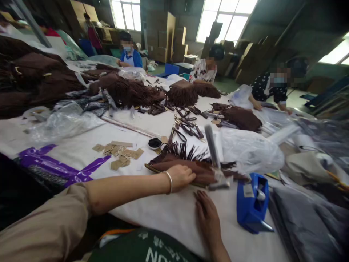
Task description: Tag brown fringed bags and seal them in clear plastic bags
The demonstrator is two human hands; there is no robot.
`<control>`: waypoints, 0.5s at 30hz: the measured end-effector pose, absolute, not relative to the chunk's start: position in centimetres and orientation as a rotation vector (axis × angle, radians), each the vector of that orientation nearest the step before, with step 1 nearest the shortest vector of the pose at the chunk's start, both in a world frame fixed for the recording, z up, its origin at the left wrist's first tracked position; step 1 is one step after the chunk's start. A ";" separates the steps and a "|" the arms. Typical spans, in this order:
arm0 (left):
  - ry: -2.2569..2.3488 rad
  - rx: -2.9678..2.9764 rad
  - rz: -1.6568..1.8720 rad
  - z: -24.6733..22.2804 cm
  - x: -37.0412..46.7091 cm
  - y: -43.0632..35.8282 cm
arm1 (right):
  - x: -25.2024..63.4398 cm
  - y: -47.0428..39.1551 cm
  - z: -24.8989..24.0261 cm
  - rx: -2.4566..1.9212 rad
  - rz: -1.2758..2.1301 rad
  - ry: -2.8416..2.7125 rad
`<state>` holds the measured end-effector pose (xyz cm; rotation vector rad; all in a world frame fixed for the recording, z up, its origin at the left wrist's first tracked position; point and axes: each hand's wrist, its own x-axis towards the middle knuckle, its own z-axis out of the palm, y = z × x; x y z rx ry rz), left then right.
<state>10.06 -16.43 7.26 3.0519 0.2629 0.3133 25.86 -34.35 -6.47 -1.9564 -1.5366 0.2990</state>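
A brown fringed bag [200, 169] lies in front of me on the white-covered table, its fringe pointing away and its zipped edge towards me. My left hand [180, 178], with a bangle at the wrist, is closed at that near edge, fingers curled on the fabric. Just below the edge, my right hand [208, 214] rests by the table surface with its fingers stretched out, slightly blurred and holding nothing visible. A grey plastic-wrapped strap [212, 147] rises from the bag's right part. To the right stands a blue tape dispenser [252, 203].
Brown paper tags [120, 153] and a small bowl of black pieces [155, 143] lie left of the bag. Dark wrist straps [185, 125] are heaped beyond it. Clear plastic bags [251, 151] and folded grey bags [308, 218] lie right. Several people sit across the table.
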 end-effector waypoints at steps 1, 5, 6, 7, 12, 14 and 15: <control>0.219 3.071 0.214 4.6 9.8 -18.8 | 25.9 -34.9 -6.5 -2.007 0.317 -1.494; 0.336 3.083 0.241 -1.4 8.2 -23.7 | 25.4 -36.9 -6.7 -2.130 0.340 -1.415; 0.381 3.069 0.272 -1.7 7.6 -23.8 | 25.1 -37.3 -6.7 -2.148 0.334 -1.404; 0.418 3.055 0.302 -1.8 7.1 -23.7 | 24.8 -37.7 -6.7 -2.162 0.322 -1.384; 0.360 3.018 0.535 -2.2 5.6 -22.4 | 22.5 -38.1 -6.2 -2.049 0.315 -1.157; 0.323 2.900 0.536 -2.5 6.5 -22.0 | 21.8 -37.3 -5.2 -1.950 0.396 -1.086; 0.316 2.794 0.518 -2.4 7.4 -21.7 | 21.7 -36.7 -4.4 -1.893 0.458 -1.066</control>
